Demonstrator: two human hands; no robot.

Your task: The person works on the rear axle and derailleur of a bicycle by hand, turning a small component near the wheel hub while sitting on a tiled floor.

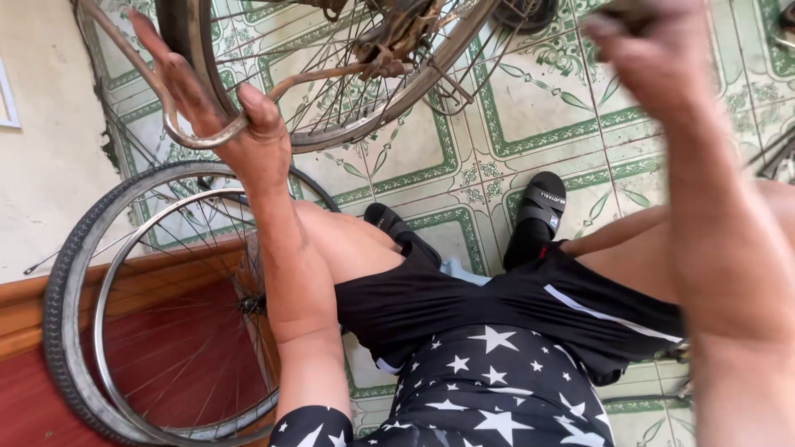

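Note:
My left hand [224,116] is raised with its fingers spread, and a rusty curved metal bar [178,132] runs through the palm at the thumb. That bar belongs to the bicycle [364,74] held up ahead, whose spoked wheel fills the top of the head view. At the top right, my right hand [650,50] is blurred and closed around a small dark part at the frame edge; what it is cannot be made out. A loose bicycle wheel with a tyre [74,306] leans at lower left.
I sit with knees apart in black shorts and a star-print top, feet in black sandals [538,211] on the green-patterned floor tiles [530,108]. A pale wall [41,165] and red-brown wooden skirting [99,331] are on the left. More spokes show at the right edge.

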